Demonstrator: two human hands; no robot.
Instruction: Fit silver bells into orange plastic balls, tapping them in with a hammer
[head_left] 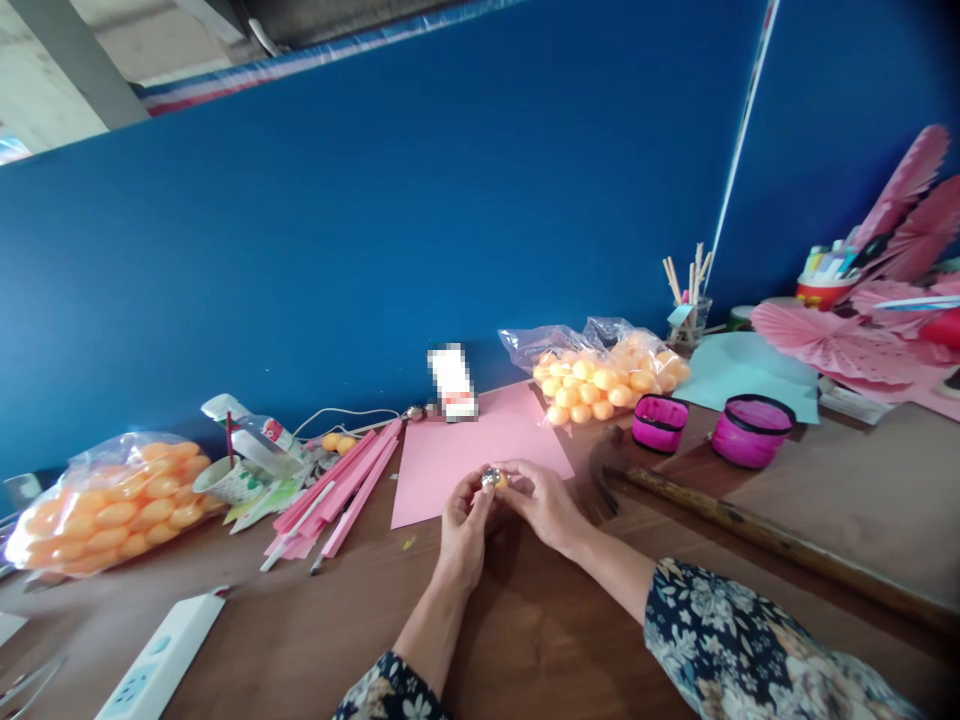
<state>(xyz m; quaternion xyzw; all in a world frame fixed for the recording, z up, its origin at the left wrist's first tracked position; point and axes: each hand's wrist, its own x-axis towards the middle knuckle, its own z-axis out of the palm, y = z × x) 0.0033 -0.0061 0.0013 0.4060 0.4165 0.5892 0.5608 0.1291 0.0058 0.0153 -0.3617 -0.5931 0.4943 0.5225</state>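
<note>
My left hand (463, 525) and my right hand (546, 502) meet at the near edge of a pink paper sheet (457, 465). Between their fingertips is a small shiny round thing (493, 479), silvery on the left and yellowish on the right; its kind is too small to make out. Both hands are closed on it, thumbs and fingers pinching from either side. Right of my right hand lies a hammer (750, 532) with a long wooden handle, its dark head close to the paper.
Bags of orange balls lie left (120, 510) and at back (592, 380). Pink paper strips (341, 480), a cup (229, 482) and a power strip (161, 650) lie left. Two magenta bands (752, 432) stand right, near folded pink paper fans (825, 345). A blue partition (420, 200) rises behind.
</note>
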